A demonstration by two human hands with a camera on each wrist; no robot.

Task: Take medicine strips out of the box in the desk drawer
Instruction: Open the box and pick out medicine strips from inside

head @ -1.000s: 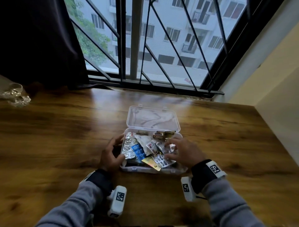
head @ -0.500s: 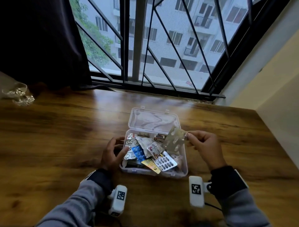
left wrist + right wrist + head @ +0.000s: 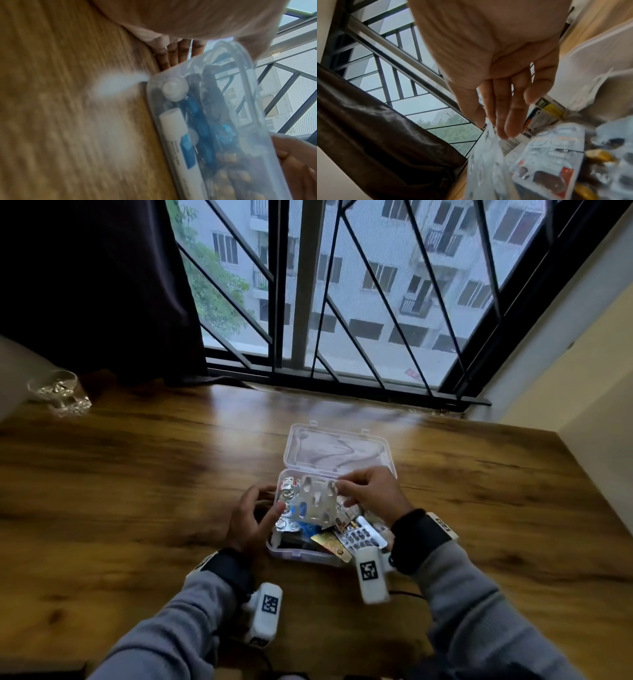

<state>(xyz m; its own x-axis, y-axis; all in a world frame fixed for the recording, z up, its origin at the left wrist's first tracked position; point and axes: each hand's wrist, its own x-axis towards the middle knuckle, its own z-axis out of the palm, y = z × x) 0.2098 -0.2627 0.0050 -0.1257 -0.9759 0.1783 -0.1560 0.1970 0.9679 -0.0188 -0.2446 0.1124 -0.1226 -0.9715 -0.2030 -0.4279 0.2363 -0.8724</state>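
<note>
A clear plastic box stands open on the wooden desk, its lid laid back toward the window. Several medicine strips lie piled inside it, silver, blue and gold. Between thumb and fingertips my right hand pinches a clear blister strip, which hangs above the box's left half. The right wrist view shows that strip below the fingers. My left hand holds the box's left side; in the left wrist view its fingers lie against the box.
Glassware stands at the desk's far left by a dark curtain. A barred window runs along the desk's back edge. A wall closes off the right side. Bare desk lies on both sides of the box.
My right hand picked a clear blister strip out of the box, raised it to the right, then carried it left over the box. My left hand stayed on the box's left side.
</note>
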